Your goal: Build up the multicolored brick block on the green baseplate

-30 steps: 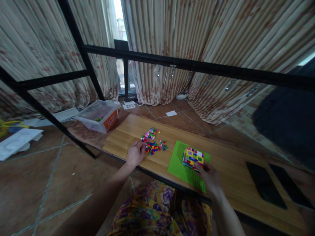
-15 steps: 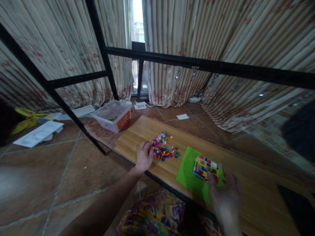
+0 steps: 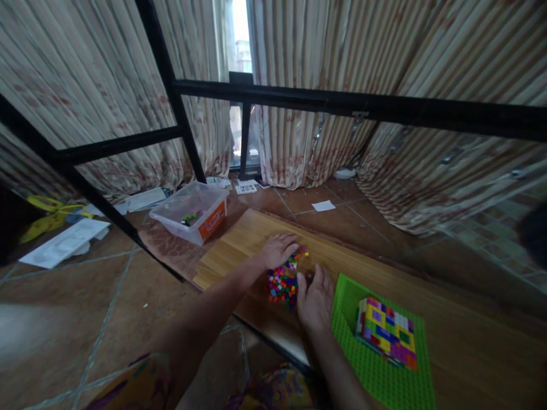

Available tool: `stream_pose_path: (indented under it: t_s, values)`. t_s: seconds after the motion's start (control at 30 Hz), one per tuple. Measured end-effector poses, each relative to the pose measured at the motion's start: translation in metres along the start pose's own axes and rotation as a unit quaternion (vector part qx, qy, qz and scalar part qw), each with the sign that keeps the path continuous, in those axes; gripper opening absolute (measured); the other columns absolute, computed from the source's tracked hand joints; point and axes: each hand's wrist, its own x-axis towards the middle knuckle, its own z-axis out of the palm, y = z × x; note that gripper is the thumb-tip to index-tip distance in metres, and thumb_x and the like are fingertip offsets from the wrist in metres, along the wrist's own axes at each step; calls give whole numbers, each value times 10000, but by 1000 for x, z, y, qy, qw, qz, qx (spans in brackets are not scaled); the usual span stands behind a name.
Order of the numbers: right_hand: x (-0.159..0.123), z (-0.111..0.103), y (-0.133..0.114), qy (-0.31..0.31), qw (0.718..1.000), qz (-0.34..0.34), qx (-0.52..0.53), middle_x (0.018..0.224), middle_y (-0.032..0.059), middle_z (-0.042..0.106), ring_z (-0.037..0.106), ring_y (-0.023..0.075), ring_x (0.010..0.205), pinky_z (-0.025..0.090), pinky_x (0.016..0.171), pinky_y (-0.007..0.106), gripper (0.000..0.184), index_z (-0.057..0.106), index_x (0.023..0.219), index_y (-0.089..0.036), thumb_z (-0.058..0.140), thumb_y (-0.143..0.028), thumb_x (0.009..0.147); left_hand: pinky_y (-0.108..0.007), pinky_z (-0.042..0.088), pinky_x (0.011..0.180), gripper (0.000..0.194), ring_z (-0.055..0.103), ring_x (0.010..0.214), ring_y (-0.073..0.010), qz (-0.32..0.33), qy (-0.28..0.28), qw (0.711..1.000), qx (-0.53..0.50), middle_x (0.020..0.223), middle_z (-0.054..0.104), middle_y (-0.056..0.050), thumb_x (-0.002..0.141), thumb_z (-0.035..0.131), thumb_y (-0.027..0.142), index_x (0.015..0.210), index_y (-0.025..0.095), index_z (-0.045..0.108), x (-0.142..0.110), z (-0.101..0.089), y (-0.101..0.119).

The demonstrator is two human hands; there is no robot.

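Note:
Small loose toy bricks [image 3: 282,285] in many colours lie in a pile on the wooden tabletop [image 3: 265,322]. My left hand [image 3: 278,250] rests at the far left side of the pile, palm down, fingers stretched out. At the pile's right edge, my right hand [image 3: 315,296] stands with its fingers extended, holding nothing I can see. Part of the pile is hidden by the hands. To the right, a block built of multicoloured bricks [image 3: 387,330] sits on the green baseplate [image 3: 359,364], with neither hand touching it.
A clear plastic box [image 3: 188,210] with an orange label and a few bricks inside stands at the table's left end. A black metal frame [image 3: 299,98] crosses ahead, before striped curtains [image 3: 294,45]. White packaging [image 3: 64,245] and a paper [image 3: 323,205] lie on the tiled floor.
My right hand has let go of the brick block and moved left to the pile. The left hand has moved to the pile's far side and opened. The view has shifted.

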Motion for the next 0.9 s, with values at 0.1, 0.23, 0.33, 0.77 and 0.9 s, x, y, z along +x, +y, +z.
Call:
stream_pose_path:
  t_s: [0.1,0.23,0.33,0.77,0.9]
  values:
    - [4,4,-3,-10,1000,8,19,1379,258,482,431,346,1299,354,1047,529,672,410,1398,-52,317,-548,955,-385,292,1152,485,441,1336,-181,41,-37,998,-12,1393,555,-76,993,275,428,1336,195,528,8,4,1]
    - [16,7,-11,-44,997,20,61,1413,250,467,415,329,1329,342,1081,508,690,394,1419,-33,309,-541,959,-375,301,1149,454,446,1333,-178,89,-69,993,-46,1357,585,-73,993,293,402,1289,194,569,9,3,6]
    - [24,7,-15,-64,991,15,116,1436,231,459,422,300,1339,337,1099,498,664,384,1431,-54,310,-522,966,-373,339,1125,464,494,1282,-194,105,-74,989,-78,1320,603,-107,990,295,403,1250,160,593,5,1,7]
    - [39,-16,-4,-9,978,29,208,1341,178,572,552,248,1234,416,1050,460,579,430,1394,-141,298,-515,973,-379,439,1056,478,604,1166,-213,-2,-39,943,-331,1245,663,-67,958,390,500,1289,212,580,-36,-19,23]
    - [62,-5,9,-83,988,6,129,1410,212,506,459,289,1328,347,1103,502,659,439,1397,-73,251,-539,971,-426,404,1097,498,567,1218,-234,-83,104,934,-332,1261,650,-83,963,363,513,1265,193,596,-57,-17,22]
